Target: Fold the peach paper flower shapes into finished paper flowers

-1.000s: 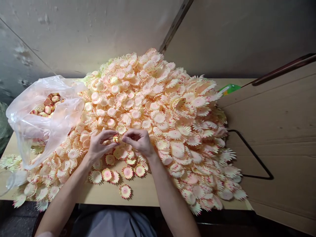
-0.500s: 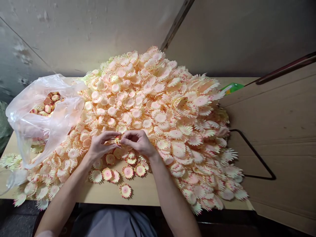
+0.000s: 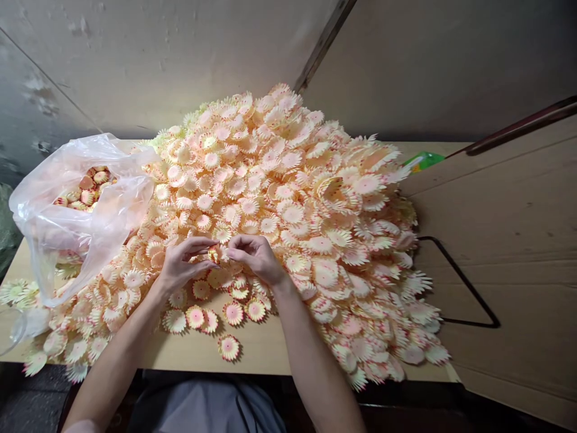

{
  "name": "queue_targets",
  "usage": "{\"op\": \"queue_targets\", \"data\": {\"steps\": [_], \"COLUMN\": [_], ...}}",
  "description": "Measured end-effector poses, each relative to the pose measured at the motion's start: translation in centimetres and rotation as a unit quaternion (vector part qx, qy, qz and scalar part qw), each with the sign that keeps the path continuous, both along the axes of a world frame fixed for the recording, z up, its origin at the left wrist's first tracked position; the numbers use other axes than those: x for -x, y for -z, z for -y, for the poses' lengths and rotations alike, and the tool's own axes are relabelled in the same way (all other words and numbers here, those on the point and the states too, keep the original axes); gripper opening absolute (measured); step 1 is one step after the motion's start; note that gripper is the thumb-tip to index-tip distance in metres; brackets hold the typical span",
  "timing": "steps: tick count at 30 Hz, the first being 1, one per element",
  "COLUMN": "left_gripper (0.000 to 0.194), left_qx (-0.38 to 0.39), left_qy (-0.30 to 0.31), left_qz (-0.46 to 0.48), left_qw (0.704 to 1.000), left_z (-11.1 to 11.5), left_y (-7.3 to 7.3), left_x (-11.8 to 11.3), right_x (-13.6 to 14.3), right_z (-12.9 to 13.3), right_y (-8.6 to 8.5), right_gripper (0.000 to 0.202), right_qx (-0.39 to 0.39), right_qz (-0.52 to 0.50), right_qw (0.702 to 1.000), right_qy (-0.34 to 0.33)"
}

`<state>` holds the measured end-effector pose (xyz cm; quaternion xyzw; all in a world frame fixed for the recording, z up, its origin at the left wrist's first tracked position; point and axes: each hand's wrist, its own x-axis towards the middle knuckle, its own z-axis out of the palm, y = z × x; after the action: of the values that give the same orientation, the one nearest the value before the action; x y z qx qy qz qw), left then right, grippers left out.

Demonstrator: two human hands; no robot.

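My left hand (image 3: pixel 184 261) is closed, with a small artificial flower piece (image 3: pixel 213 255) between its thumb and fingertips. The piece is curled, yellowish with red edges. Close against its right side is my right hand (image 3: pixel 256 258), thumb and fingers in a pinch; the fingertips seem to grip the piece's edge. Below both hands lie several loose flower discs (image 3: pixel 229 347), with pink centres and red-tipped yellow petals. Directly behind the hands rises a large heap of pale flower discs (image 3: pixel 279 174) with fringed rims.
A translucent plastic bag (image 3: pixel 49 210) at the left holds several curled flower pieces (image 3: pixel 88 195). Clear plastic lies at the table's left edge. The heap spreads across the wooden table (image 3: pixel 189 355). On the right stand a cardboard sheet (image 3: pixel 509 240) and a bent black rod (image 3: pixel 469 282); a wall is behind.
The flower piece has turned between my left fingers and now looks more orange-red. My right fingertips have shifted slightly right, away from my left hand. The loose discs lie as before.
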<state>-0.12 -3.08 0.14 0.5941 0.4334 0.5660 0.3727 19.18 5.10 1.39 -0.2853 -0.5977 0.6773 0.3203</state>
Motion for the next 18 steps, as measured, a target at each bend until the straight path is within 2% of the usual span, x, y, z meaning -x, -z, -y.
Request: {"op": "queue_targets", "data": {"steps": [7,13,15,18], "left_gripper": [0.039,0.038,0.039,0.039], "left_qx": [-0.052,-0.027,-0.021,-0.021], "left_qy": [-0.062,-0.087,-0.093,-0.109], "left_qz": [-0.011,0.034,0.042,0.061], "left_qw": [0.997,0.995,0.995,0.992], "left_z": [-0.06,0.13,0.11,0.02], "left_y": [0.03,-0.12,-0.14,-0.24], "left_x": [-0.04,-0.42,-0.5,-0.54], "right_x": [0.38,0.52,0.52,0.47], "right_z": [-0.02,-0.41,-0.42,-0.26], "right_y": [0.99,0.71,0.57,0.43], "right_gripper": [0.012,0.01,0.01,0.011], "right_qx": [-0.029,-0.092,-0.096,-0.087], "right_qz": [-0.007,0.011,0.006,-0.001], "right_qw": [0.998,0.986,0.984,0.99], "right_qy": [0.047,0.142,0.147,0.109]}}
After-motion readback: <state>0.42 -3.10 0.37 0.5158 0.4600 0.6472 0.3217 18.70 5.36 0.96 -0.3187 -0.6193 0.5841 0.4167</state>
